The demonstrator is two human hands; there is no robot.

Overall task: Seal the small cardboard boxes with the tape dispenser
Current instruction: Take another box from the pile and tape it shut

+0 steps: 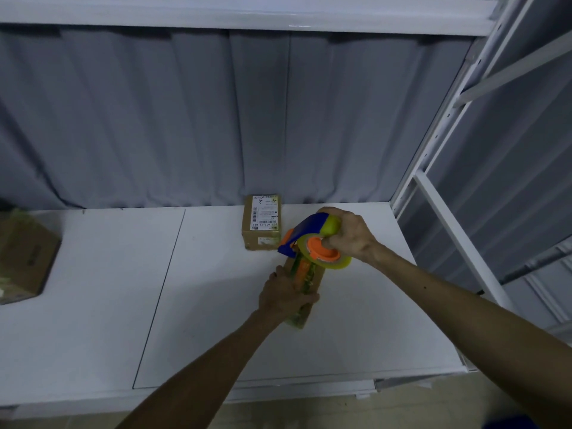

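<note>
A small cardboard box point(305, 314) lies on the white shelf point(216, 305), its top striped with greenish tape. My left hand point(286, 294) presses down on its near half. My right hand point(348, 233) grips the handle of the tape dispenser point(309, 239), a blue, yellow-green and orange tool with a tape roll. The dispenser's front sits at the far end of the box. A second small cardboard box point(262, 222) with a white label stands just behind, close to the dispenser.
A larger cardboard box point(24, 258) sits at the shelf's left edge. Grey curtain point(185, 119) hangs behind. A white shelf board point(247, 13) runs overhead and white metal uprights point(448, 218) stand at the right.
</note>
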